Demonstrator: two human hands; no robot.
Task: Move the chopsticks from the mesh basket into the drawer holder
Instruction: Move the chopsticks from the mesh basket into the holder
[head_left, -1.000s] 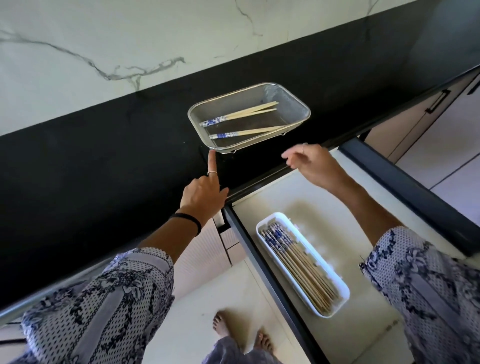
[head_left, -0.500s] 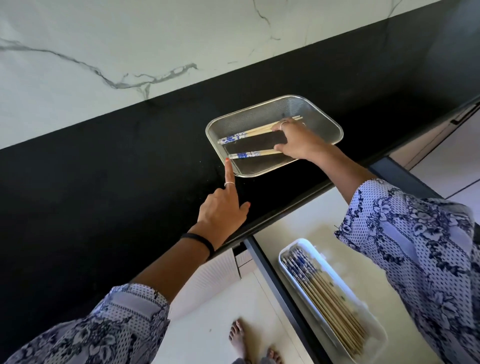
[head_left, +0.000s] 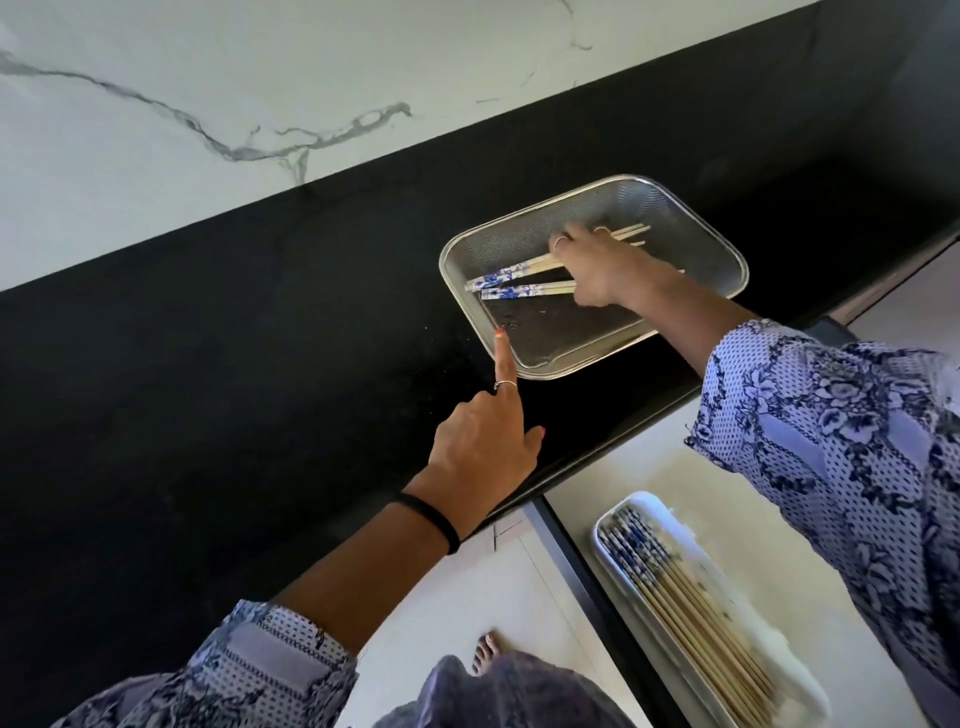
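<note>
A steel mesh basket (head_left: 691, 228) sits on the black counter (head_left: 260, 338). Inside it lie wooden chopsticks (head_left: 511, 278) with blue-and-white patterned ends pointing left. My right hand (head_left: 602, 265) is down in the basket, its fingers spread over the middle of the chopsticks and gathering them together. My left hand (head_left: 488, 436) rests on the counter with the index finger stretched out, its tip against the basket's near left rim. In the open drawer at lower right a white holder (head_left: 623, 506) contains several matching chopsticks (head_left: 691, 608).
A white marble wall (head_left: 260, 93) rises behind the counter. The drawer's dark side rail (head_left: 582, 571) runs down from the counter edge. My bare foot (head_left: 485, 652) stands on the pale floor below.
My right hand went from above the drawer into the basket and has pushed the separate chopsticks together. The left index finger stays at the basket rim. The view shifted, so everything sits further right.
</note>
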